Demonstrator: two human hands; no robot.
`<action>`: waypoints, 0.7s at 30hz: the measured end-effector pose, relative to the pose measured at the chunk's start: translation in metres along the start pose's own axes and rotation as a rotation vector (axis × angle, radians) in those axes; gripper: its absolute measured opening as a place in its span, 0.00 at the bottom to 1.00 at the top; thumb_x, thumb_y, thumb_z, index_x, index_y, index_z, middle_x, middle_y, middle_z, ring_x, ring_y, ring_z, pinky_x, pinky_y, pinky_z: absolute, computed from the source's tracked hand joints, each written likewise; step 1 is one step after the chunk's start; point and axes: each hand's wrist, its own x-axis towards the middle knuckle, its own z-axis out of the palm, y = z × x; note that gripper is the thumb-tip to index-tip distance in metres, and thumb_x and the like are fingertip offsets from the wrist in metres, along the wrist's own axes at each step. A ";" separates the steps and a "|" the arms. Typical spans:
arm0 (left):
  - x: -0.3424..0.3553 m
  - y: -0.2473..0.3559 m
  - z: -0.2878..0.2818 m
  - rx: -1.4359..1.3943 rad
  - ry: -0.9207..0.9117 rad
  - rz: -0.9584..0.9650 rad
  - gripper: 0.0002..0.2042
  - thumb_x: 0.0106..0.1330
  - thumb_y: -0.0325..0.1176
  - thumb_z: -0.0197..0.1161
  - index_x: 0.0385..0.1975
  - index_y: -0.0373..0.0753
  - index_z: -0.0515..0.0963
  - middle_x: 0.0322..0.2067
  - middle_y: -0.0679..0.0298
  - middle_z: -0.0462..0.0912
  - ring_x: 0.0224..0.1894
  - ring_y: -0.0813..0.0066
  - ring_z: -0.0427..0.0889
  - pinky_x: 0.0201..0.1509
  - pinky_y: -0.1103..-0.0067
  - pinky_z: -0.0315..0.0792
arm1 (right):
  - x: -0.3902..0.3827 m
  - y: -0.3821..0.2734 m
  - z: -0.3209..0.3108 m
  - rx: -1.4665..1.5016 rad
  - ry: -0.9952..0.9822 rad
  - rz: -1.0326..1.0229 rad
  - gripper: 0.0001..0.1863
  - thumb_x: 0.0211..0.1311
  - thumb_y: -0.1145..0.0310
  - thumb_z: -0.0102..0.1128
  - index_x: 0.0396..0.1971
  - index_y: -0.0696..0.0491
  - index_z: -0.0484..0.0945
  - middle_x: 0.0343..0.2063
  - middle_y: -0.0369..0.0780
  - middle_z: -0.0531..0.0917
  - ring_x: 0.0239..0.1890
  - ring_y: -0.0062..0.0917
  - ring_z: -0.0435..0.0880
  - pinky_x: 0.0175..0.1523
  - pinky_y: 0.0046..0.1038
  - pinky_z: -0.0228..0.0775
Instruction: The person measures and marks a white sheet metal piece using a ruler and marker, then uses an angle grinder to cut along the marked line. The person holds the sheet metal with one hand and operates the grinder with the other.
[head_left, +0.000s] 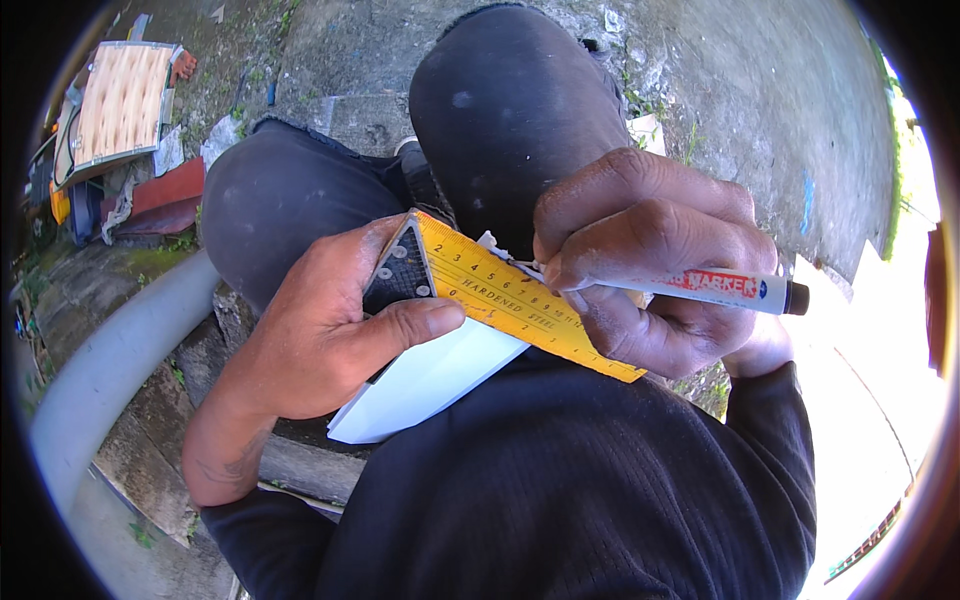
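My left hand (335, 325) grips a try square by its dark riveted stock (402, 268), thumb laid near the base of the yellow ruled blade (500, 290). Beneath the blade lies a white flat panel (430, 378), its lower part showing over my lap; my left hand is also against its edge. In my right hand (660, 255) is a white marker (725, 286) with a red label and a black end pointing right. Its tip end sits by the blade's upper edge, mostly hidden by my fingers. A small torn white scrap shows beside that edge.
A grey pipe (120, 370) curves past at the left. Beyond it stand a wooden-topped box (122, 100) with another person's hand (183, 66) beside it, and a red-brown board (155, 205). Rough concrete (760, 110) stretches ahead, and stone ledges lie at the lower left.
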 end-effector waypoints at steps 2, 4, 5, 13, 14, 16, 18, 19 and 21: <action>-0.001 0.000 0.000 0.001 -0.004 -0.010 0.24 0.74 0.36 0.72 0.60 0.23 0.78 0.42 0.51 0.91 0.43 0.71 0.88 0.53 0.71 0.80 | 0.000 0.000 -0.001 0.017 -0.009 0.012 0.08 0.61 0.75 0.66 0.38 0.61 0.86 0.35 0.49 0.89 0.29 0.31 0.91 0.33 0.25 0.85; -0.001 0.000 -0.001 -0.011 -0.012 -0.029 0.24 0.74 0.36 0.72 0.60 0.23 0.77 0.42 0.51 0.91 0.43 0.71 0.88 0.53 0.71 0.80 | -0.001 -0.003 -0.002 0.049 -0.017 0.032 0.08 0.61 0.74 0.66 0.38 0.61 0.86 0.35 0.49 0.89 0.29 0.31 0.92 0.33 0.25 0.85; -0.001 0.000 -0.001 -0.007 -0.020 -0.032 0.24 0.74 0.36 0.72 0.60 0.24 0.77 0.42 0.51 0.91 0.43 0.71 0.88 0.53 0.71 0.80 | -0.002 -0.005 -0.003 0.060 -0.020 0.041 0.08 0.61 0.74 0.66 0.38 0.61 0.86 0.35 0.50 0.89 0.29 0.31 0.92 0.33 0.25 0.85; 0.000 0.001 -0.002 -0.008 -0.026 -0.049 0.22 0.75 0.35 0.72 0.60 0.26 0.78 0.43 0.52 0.91 0.44 0.72 0.88 0.54 0.71 0.80 | -0.002 -0.002 -0.002 0.023 -0.005 -0.005 0.08 0.60 0.74 0.67 0.36 0.63 0.86 0.33 0.50 0.88 0.28 0.29 0.91 0.31 0.25 0.84; -0.001 0.001 -0.002 -0.011 -0.028 -0.047 0.22 0.75 0.35 0.72 0.60 0.26 0.78 0.43 0.53 0.91 0.44 0.72 0.88 0.54 0.71 0.80 | -0.001 -0.001 -0.001 0.011 -0.003 -0.023 0.08 0.60 0.74 0.67 0.36 0.63 0.86 0.33 0.50 0.88 0.28 0.29 0.90 0.31 0.25 0.83; -0.001 0.000 -0.001 -0.015 -0.023 -0.034 0.22 0.75 0.36 0.72 0.60 0.26 0.78 0.43 0.53 0.91 0.44 0.72 0.88 0.54 0.71 0.80 | 0.001 0.003 0.003 0.001 0.018 -0.045 0.08 0.59 0.75 0.66 0.36 0.63 0.86 0.33 0.50 0.88 0.28 0.29 0.90 0.31 0.25 0.83; 0.000 0.000 0.001 -0.036 -0.004 -0.037 0.23 0.75 0.37 0.72 0.60 0.26 0.78 0.42 0.53 0.91 0.43 0.72 0.88 0.54 0.71 0.80 | 0.002 0.001 0.003 0.021 0.028 -0.028 0.08 0.58 0.76 0.66 0.36 0.63 0.85 0.34 0.50 0.88 0.28 0.29 0.90 0.31 0.24 0.83; -0.001 0.000 0.000 -0.006 -0.013 -0.016 0.22 0.75 0.37 0.72 0.60 0.26 0.78 0.42 0.53 0.91 0.43 0.72 0.88 0.53 0.71 0.80 | 0.002 0.000 0.002 0.033 0.019 -0.010 0.08 0.58 0.76 0.66 0.36 0.63 0.85 0.34 0.50 0.88 0.28 0.29 0.90 0.32 0.24 0.83; -0.001 0.002 -0.002 -0.016 -0.025 -0.024 0.22 0.75 0.38 0.71 0.60 0.26 0.79 0.42 0.53 0.91 0.43 0.71 0.89 0.52 0.71 0.80 | 0.001 -0.003 -0.001 0.056 -0.003 0.021 0.08 0.57 0.77 0.65 0.36 0.63 0.85 0.34 0.50 0.88 0.29 0.29 0.90 0.32 0.25 0.84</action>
